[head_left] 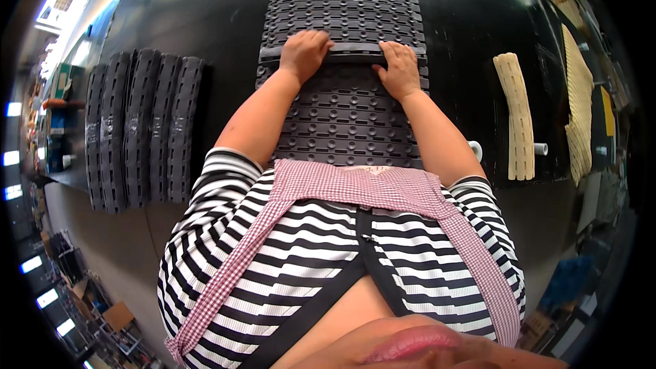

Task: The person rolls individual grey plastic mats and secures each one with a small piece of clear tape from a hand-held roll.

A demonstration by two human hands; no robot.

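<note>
A long dark grey mat [342, 7] with round bumps and slots lies lengthwise before me, running from my apron toward the far side of the table. Across its middle is a raised fold or roll [355, 53]. On the left end of this fold my left hand [305, 53] is closed, its fingers curled over the top. At the right end my right hand [400, 68] grips the fold, fingers over it and thumb on the near side. Under the fold, the near part of the mat [348, 119] lies flat. What the fold contains is hidden.
Several rolled dark grey mats [140, 130] lie side by side at the left on the black table [205, 20]. To the right are a rolled cream mat [517, 116], a short white tube [540, 149] and a cream ribbed sheet [578, 102] near the table's edge.
</note>
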